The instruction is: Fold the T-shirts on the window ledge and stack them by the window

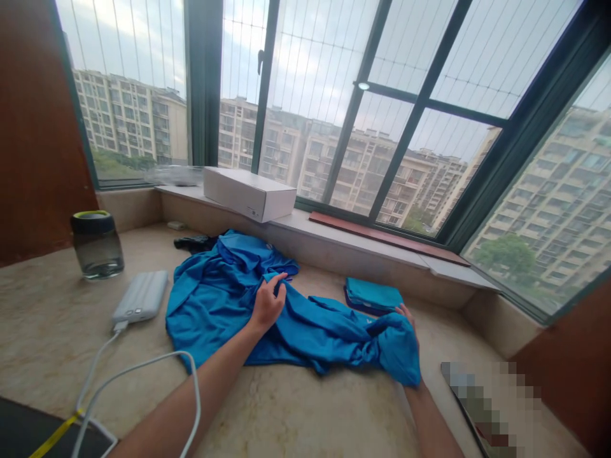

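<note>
Head view — cable (179, 353) across left forearm (224, 362) — bottle (98, 248), power bank (142, 295) near garment (210, 299)

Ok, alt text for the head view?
A person's left hand touches a crumpled blue garment by a window; one end partly covers the right hand. Folded cloth lies beyond; a power bank and bottle are at left.
</note>
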`<state>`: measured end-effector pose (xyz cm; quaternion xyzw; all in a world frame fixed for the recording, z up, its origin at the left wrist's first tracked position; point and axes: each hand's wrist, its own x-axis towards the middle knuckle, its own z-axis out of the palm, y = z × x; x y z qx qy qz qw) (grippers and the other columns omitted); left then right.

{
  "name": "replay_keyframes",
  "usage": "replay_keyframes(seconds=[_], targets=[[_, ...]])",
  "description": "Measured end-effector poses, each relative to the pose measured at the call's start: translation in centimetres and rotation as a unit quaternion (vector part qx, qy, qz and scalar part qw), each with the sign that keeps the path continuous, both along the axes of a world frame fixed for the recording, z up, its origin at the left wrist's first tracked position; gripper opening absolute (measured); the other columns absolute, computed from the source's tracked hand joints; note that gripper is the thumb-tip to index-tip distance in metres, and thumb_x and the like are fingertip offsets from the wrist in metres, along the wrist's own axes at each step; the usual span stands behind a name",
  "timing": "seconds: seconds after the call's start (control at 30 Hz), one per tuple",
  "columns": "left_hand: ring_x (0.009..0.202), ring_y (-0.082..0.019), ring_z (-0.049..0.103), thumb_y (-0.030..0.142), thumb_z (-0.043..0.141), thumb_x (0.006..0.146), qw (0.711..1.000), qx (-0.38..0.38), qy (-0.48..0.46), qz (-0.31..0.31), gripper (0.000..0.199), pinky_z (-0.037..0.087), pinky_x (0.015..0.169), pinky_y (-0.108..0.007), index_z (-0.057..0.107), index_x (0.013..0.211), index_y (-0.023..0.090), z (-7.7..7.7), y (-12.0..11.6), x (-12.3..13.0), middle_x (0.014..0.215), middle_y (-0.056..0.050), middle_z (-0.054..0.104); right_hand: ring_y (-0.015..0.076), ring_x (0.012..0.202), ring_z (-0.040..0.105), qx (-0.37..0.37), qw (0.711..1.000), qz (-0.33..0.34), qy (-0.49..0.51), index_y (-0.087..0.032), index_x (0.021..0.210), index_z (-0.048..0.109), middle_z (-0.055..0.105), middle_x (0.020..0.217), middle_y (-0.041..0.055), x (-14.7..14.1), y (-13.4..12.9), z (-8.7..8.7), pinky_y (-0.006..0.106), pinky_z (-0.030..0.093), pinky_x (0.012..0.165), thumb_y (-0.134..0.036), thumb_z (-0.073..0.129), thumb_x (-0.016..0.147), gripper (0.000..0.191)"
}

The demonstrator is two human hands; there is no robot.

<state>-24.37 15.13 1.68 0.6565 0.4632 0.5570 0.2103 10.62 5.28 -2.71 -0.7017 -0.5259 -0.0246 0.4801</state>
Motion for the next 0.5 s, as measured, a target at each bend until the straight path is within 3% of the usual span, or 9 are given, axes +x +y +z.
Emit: replay_keyframes(seconds=[0.13,0.23,0.33,0.4,0.5], targets=[[0.119,-0.030,0.063,0.035,0.058,0.087,0.987,-0.002,0.121,-0.103,0.061,0.046,0.109,-0.043,0.058,0.144,0.015,-1.6,-2.0,1.5,0.126,-0.015,0.068,0.0341,0.131,0.059,-0.084,0.985,0.144,-0.034,-0.021,0.143,0.058,0.063,0.143,0.0129,-2.9,-0.2,-1.5,0.048,0.045,0.112,-0.053,0.062,0.081,0.070],[0.120,-0.036,0.062,0.041,0.063,0.085,0.926,-0.006,0.324,-0.192,0.086,0.048,0.105,-0.050,0.030,0.162,0.019,-2.5,-3.9,2.3,0.135,-0.019,0.062,0.0370,0.127,0.062,-0.140,0.976,0.152,-0.070,-0.022,0.129,0.069,0.070,0.131,0.0119,-4.2,-0.9,-2.1,0.054,0.043,0.112,-0.048,0.065,0.079,0.057],[0.123,-0.043,0.058,0.041,0.062,0.086,0.872,-0.016,0.441,-0.211,0.092,0.045,0.105,-0.058,0.019,0.165,0.020,-3.0,-5.2,3.1,0.135,-0.023,0.062,0.0366,0.116,0.068,-0.122,0.977,0.173,-0.007,-0.021,0.112,0.075,0.076,0.117,0.0130,-5.5,-1.3,-2.3,0.051,0.050,0.105,-0.047,0.059,0.084,0.041],[0.120,-0.043,0.060,0.035,0.064,0.084,0.868,-0.032,0.447,-0.213,0.090,0.046,0.101,-0.059,0.023,0.164,0.022,-3.0,-5.6,3.6,0.131,-0.022,0.064,0.0366,0.110,0.071,-0.077,0.977,0.191,0.056,-0.021,0.109,0.075,0.077,0.112,0.0129,-7.1,-1.5,-2.0,0.050,0.055,0.098,-0.050,0.060,0.086,0.040],[0.111,-0.040,0.065,0.023,0.066,0.080,0.889,-0.054,0.383,-0.244,0.074,0.051,0.096,-0.054,0.046,0.151,0.026,-1.9,-5.3,3.9,0.121,-0.017,0.069,0.0356,0.110,0.070,0.015,0.971,0.225,0.077,-0.023,0.111,0.074,0.076,0.114,0.0122,-10.4,-2.1,-0.4,0.049,0.058,0.095,-0.047,0.061,0.090,0.035]])
